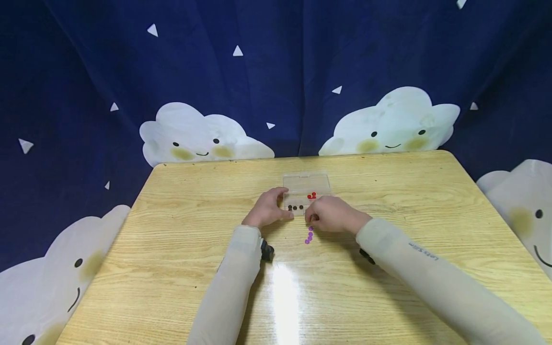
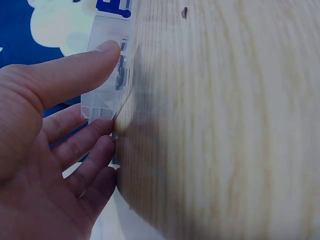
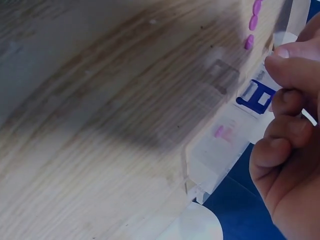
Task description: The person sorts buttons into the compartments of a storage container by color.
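Observation:
A clear plastic compartment box (image 1: 297, 199) lies on the table with its lid (image 1: 306, 181) folded back. Dark beads (image 1: 295, 208) sit in the front left part, red beads (image 1: 312, 196) further right and back. My left hand (image 1: 268, 207) holds the box's left end, thumb (image 2: 100, 60) at the front wall and fingers around the end. Over the front right of the box is my right hand (image 1: 332, 213), fingers curled, thumb and index fingertips together; I cannot tell whether a bead is between them. Purple beads (image 1: 310, 235) form a short line on the table just before it.
The wooden table (image 1: 194, 230) spreads around the box, with a bright light reflection in front. A dark blue curtain (image 1: 297, 72) with white clouds hangs behind the table and at its sides. Each wrist carries a small black camera (image 1: 267, 251).

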Available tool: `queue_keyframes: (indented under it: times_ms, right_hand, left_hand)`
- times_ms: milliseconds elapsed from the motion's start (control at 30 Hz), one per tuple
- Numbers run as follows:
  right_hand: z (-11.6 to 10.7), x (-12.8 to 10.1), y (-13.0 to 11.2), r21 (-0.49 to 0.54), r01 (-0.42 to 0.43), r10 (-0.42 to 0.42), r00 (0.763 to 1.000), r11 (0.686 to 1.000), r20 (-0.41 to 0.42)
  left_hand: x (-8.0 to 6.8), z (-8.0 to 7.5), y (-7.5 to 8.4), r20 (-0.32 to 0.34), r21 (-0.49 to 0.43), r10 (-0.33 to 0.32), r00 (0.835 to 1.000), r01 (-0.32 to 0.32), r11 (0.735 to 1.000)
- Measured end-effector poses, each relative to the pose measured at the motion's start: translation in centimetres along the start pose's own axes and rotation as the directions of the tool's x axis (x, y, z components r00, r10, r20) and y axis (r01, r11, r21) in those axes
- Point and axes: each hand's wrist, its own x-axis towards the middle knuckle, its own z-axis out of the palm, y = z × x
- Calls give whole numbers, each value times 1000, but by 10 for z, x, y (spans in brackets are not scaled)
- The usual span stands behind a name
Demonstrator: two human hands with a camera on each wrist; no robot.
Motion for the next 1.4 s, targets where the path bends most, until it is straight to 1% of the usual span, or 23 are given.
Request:
queue_keyframes:
  times_ms: [200,533,800,933,1167,1400]
  right_hand:
    - [5,-2,0,-15,1,-1,1000,1000,11]
    - [9,-3,-1,-32,3,-3,1000,999,5]
    - [13,-4,2,-22,3,-3,1000,1000,-14]
    - [16,-3,3,-11,5,-5,1000,1000,-26]
    - [14,-2,0,-2,-2,2,1000,1000,-22]
    - [14,-3,-3,-10,16,-16,1000,1000,-27]
  left_hand:
    - [0,0,1,-1,12,6,1000,-6,1000]
    - [1,0,0,3,8,6,1000,-6,1000]
    - [0,1,0,3,0,9,1000,-9,1000]
    - [0,0,-1,-1,-4,1,1000,-1,1000]
    - [-1,-1,1,-3,3,2,1000,-2,1000]
    - [-1,0,1,-6,4,6,1000,-6,1000]
